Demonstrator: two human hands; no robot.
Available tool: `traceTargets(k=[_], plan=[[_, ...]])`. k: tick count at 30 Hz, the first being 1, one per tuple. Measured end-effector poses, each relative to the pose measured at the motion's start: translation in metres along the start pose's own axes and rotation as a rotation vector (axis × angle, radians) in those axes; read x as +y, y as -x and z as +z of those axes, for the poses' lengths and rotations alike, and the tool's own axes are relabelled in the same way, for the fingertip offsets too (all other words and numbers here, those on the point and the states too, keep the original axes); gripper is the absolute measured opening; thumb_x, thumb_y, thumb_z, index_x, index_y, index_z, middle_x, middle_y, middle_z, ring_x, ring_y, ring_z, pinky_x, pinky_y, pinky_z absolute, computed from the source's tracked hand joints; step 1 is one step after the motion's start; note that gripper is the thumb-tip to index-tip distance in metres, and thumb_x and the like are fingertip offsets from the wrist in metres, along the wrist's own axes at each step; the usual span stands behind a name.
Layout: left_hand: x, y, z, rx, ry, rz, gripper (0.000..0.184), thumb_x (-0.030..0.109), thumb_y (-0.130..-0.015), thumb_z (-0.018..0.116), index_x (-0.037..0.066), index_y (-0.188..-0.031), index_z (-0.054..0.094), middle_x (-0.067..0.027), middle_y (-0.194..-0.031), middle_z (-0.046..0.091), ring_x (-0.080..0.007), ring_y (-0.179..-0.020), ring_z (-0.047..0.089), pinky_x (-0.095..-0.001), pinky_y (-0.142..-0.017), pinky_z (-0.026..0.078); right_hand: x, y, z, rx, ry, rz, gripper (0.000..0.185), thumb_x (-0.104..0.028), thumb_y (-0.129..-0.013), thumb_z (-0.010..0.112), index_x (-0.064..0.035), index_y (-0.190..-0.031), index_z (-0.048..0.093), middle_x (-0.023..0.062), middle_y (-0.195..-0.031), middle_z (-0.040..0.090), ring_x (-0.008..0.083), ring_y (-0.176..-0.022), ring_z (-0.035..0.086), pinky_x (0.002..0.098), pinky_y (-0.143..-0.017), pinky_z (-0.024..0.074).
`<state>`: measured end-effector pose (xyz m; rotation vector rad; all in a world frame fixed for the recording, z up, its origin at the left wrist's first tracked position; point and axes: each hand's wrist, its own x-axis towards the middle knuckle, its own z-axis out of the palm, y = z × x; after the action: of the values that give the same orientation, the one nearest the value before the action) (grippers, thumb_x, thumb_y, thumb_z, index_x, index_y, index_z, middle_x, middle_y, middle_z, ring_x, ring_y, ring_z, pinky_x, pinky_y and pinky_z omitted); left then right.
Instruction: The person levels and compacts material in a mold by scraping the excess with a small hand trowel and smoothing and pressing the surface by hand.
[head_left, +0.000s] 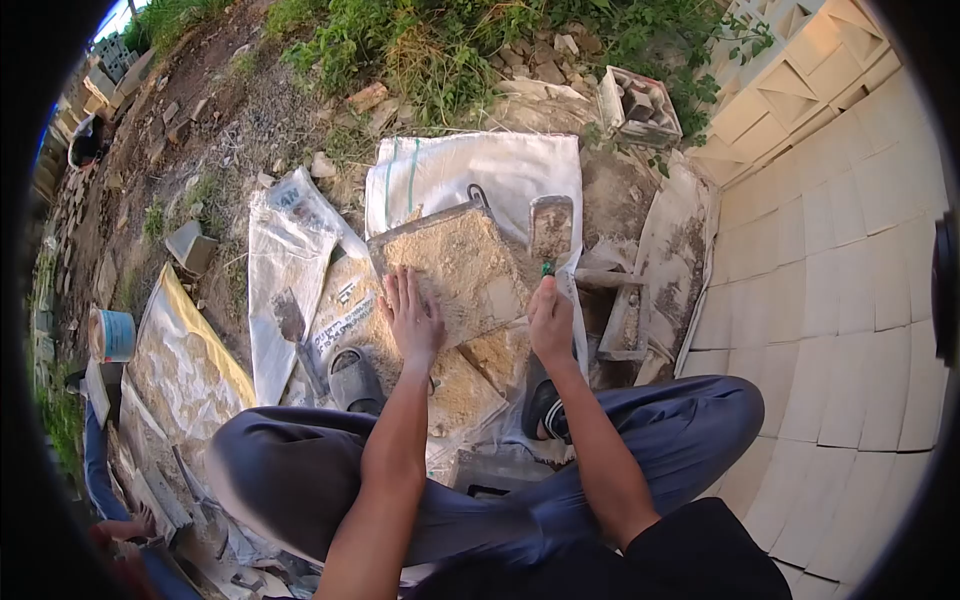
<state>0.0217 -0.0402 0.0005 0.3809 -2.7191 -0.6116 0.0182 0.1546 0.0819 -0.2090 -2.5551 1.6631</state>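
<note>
A square mould or tray (470, 240) covered with pale sandy powder lies on a white sack in front of me. My left hand (412, 318) rests flat on the powder at its left part, fingers stretched out. To the right, my right hand (550, 318) is wrapped round the green handle of a small scoop-like trowel (550, 228), whose flat blade points away from me and has powder on it. Under the near side of the mould, another powder-covered slab (455, 400) lies between my feet.
A trowel (289, 315) lies left on sacking. A wooden box (628, 318) stands right, a crate of rubble (640, 105) behind it. Stacked pale tiles (830, 270) line the right. At far left are a bucket (115, 335) and another person's hand (140, 525).
</note>
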Motion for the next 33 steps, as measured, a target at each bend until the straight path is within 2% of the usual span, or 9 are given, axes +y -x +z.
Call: traceTargets(k=[1,4,8,12,14,23,25,28,33], plan=[[-0.002,0.004,0.001,-0.006,-0.004,-0.002,0.055,0.026,-0.091,0.044,0.007,-0.14,0.032,-0.0088,-0.149,0.026,-0.0263,-0.14,0.015,-0.045,-0.113,0.007,0.002,0.001,0.001,0.024,-0.101,-0.042,0.058,-0.041,-0.097,0.036,0.0032,-0.06,0.044,0.0147,-0.049,0.043,0.0313,-0.048,0.034,0.0432,-0.05,0.0297],[0.001,0.002,0.003,-0.011,0.015,-0.013,0.055,0.027,-0.091,0.044,0.007,-0.14,0.031,-0.0088,-0.149,0.025,-0.0264,-0.14,0.015,-0.0454,-0.113,0.007,0.082,0.041,0.026,-0.029,0.256,0.13,0.065,-0.049,-0.095,0.032,0.0054,-0.076,0.062,0.0299,-0.077,0.06,0.0438,-0.08,0.06,0.0456,-0.07,0.0434],[-0.004,-0.005,0.001,-0.003,0.006,-0.016,0.055,0.026,-0.09,0.044,0.007,-0.14,0.031,-0.008,-0.149,0.025,-0.026,-0.14,0.016,-0.046,-0.112,0.008,0.074,0.031,0.015,-0.291,0.467,0.468,0.071,-0.054,-0.094,0.03,0.0088,-0.086,0.063,0.0372,-0.091,0.057,0.0458,-0.101,0.055,0.045,-0.082,0.0429],[-0.002,0.001,0.001,0.005,0.038,-0.006,0.054,0.024,-0.09,0.045,0.007,-0.14,0.032,-0.0081,-0.149,0.026,-0.0259,-0.14,0.017,-0.0465,-0.112,0.01,0.029,0.001,0.011,-0.196,0.263,0.208,0.073,-0.055,-0.094,0.029,0.0086,-0.068,0.056,0.0321,-0.072,0.058,0.0466,-0.078,0.058,0.0484,-0.069,0.0412],[0.0,-0.002,-0.001,0.001,0.037,-0.014,0.055,0.024,-0.089,0.045,0.007,-0.139,0.032,-0.0082,-0.149,0.026,-0.0259,-0.14,0.017,-0.0465,-0.112,0.01,0.002,-0.004,0.005,-0.076,0.073,-0.02,0.073,-0.054,-0.096,0.023,0.003,-0.06,0.05,0.0109,-0.048,0.048,0.0268,-0.046,0.049,0.0401,-0.053,0.0384],[-0.013,0.006,0.005,0.027,0.144,-0.155,0.055,0.022,-0.093,0.041,0.006,-0.142,0.024,-0.0144,-0.151,0.013,-0.0303,-0.139,0.014,-0.0408,-0.112,0.015,0.073,0.048,0.022,-0.178,0.52,0.27,0.068,-0.051,-0.095,0.03,0.0079,-0.071,0.054,0.0264,-0.065,0.057,0.0439,-0.067,0.057,0.0474,-0.062,0.0408],[-0.015,0.002,0.012,0.267,0.399,-0.289,0.05,0.03,-0.096,0.036,0.003,-0.138,0.03,-0.0221,-0.143,0.03,-0.037,-0.131,0.031,-0.0409,-0.106,0.029,0.035,0.027,0.019,-0.168,0.318,0.185,0.065,-0.05,-0.095,0.032,0.0056,-0.069,0.053,0.0237,-0.061,0.056,0.042,-0.061,0.054,0.0466,-0.058,0.0389],[-0.026,0.002,0.017,0.011,0.56,-0.628,0.048,0.038,-0.098,0.028,-0.001,-0.124,0.043,-0.0285,-0.118,0.051,-0.0444,-0.109,0.048,-0.046,-0.09,0.039,-0.006,0.016,0.02,-0.101,-0.005,0.002,0.066,-0.05,-0.096,0.029,-0.0004,-0.055,0.044,0.0124,-0.051,0.047,0.0253,-0.048,0.049,0.0365,-0.049,0.038],[-0.026,0.005,0.018,0.052,0.577,-0.547,0.048,0.041,-0.098,0.024,-0.001,-0.099,0.047,-0.0291,-0.09,0.056,-0.0475,-0.087,0.052,-0.0508,-0.075,0.038,0.09,0.06,0.045,-0.104,0.098,-0.104,0.063,-0.046,-0.097,0.031,-0.0001,-0.055,0.042,0.0134,-0.047,0.041,0.0224,-0.044,0.044,0.0362,-0.045,0.0341]])
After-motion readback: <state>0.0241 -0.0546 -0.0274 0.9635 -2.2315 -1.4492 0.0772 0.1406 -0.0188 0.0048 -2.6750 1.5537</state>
